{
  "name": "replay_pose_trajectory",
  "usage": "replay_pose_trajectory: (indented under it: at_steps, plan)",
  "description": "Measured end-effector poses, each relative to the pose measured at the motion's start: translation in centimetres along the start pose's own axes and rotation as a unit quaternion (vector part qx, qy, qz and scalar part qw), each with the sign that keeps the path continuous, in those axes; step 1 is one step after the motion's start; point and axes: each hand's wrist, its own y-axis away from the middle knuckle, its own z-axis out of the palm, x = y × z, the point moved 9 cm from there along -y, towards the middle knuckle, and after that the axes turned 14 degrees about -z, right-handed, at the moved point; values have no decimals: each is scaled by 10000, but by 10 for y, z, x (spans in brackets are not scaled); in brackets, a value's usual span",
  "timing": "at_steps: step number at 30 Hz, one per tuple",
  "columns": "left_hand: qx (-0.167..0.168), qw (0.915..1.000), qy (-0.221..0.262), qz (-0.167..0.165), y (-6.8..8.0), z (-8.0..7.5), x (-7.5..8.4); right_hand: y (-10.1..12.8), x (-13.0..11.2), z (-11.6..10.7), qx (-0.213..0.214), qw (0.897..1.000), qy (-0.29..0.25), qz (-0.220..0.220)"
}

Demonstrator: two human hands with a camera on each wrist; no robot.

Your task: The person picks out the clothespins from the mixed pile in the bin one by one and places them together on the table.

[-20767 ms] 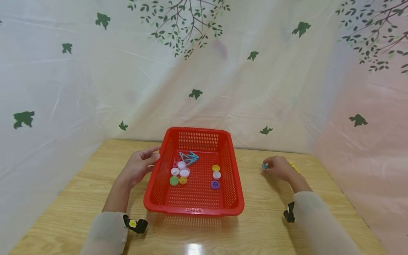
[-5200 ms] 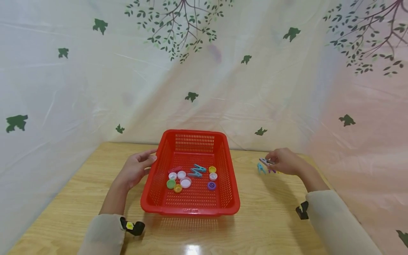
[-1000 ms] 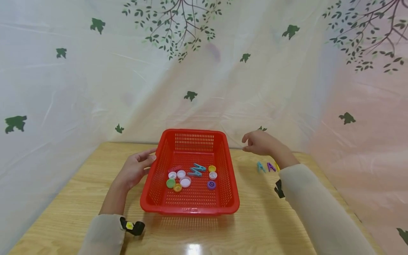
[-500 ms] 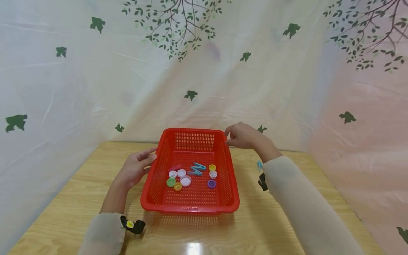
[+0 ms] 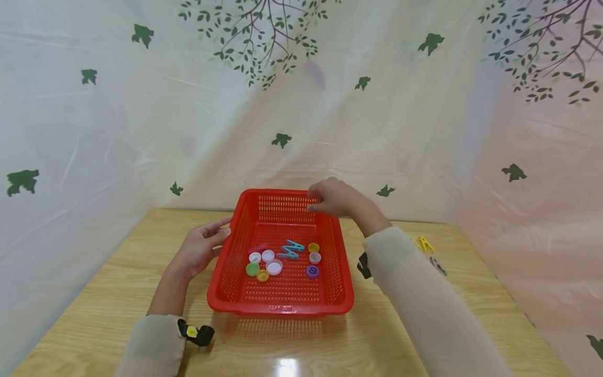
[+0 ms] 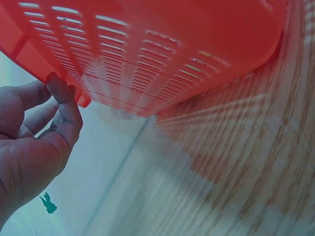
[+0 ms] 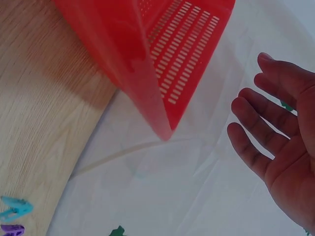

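Note:
A red plastic basket [image 5: 281,310] stands on the table, tilted neither way. My left hand [image 5: 200,250] grips its left rim, thumb and fingertips meeting at the edge in the left wrist view. My right hand [image 5: 333,198] hovers over the basket's far right corner, fingers loosely bent and holding nothing. Inside the basket lie blue clothespins [image 5: 293,246], a pink clothespin [image 5: 258,248] and several bottle caps: white [image 5: 274,267], green [image 5: 252,269], orange [image 5: 263,276], yellow [image 5: 313,247] and purple [image 5: 312,272].
On the wooden table [image 5: 118,272] at the right are a yellow clothespin [image 5: 426,244] and a grey clothespin [image 5: 438,265]. The right wrist view shows a blue clothespin [image 7: 17,209] and a purple clothespin [image 7: 12,229]. A leaf-printed curtain [image 5: 226,131] hangs behind.
My right hand has moved left from the clothespins to above the basket. The grey clothespin it held 5.2 seconds ago is now on the table. The left hand has stayed put.

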Motion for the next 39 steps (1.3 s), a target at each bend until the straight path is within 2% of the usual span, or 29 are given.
replay_pose_trajectory:
  at_steps: [15, 31, 39]
  plan:
    - [2, 10000, 5, -36, 1, 0, -3, -18, -4, 23, 288, 9973, -647, 167]
    - [-20, 10000, 1, -94, -1, 0, -1, -34, -7, 59, 316, 9912, -1273, 185]
    - [-13, 10000, 42, -89, -2, -1, 1, -35, -1, 76, 352, 9861, -1556, 453]
